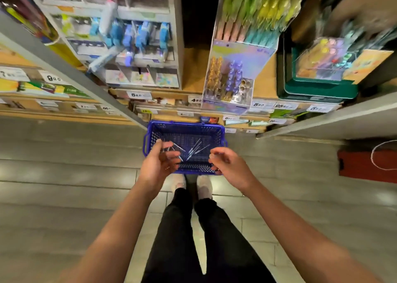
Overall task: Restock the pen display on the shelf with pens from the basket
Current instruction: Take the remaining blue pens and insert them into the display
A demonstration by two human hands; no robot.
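Mid-frame, the left hand (pixel 160 162) and right hand (pixel 229 164) are held over the blue basket (pixel 187 124), where loose pens (pixel 194 148) are seen. The left fingers are half-curled, and whether pens are gripped cannot be told. The right fingers are loosely curled and empty.

A blue perforated plastic basket (pixel 185 132) sits on the grey tiled floor (pixel 64 175) against the wooden shelf (pixel 193 72), with a few slim pale pens (pixel 194 149) scattered inside. The person's left hand (pixel 160 164) hovers over its left side, fingers loosely curled near some pens; whether it grips any is unclear. The right hand (pixel 229 164) hangs over the near right corner, fingers bent, holding nothing visible. Above, a shiny iridescent cardboard pen display (pixel 227 106) holds gold and purple pens.
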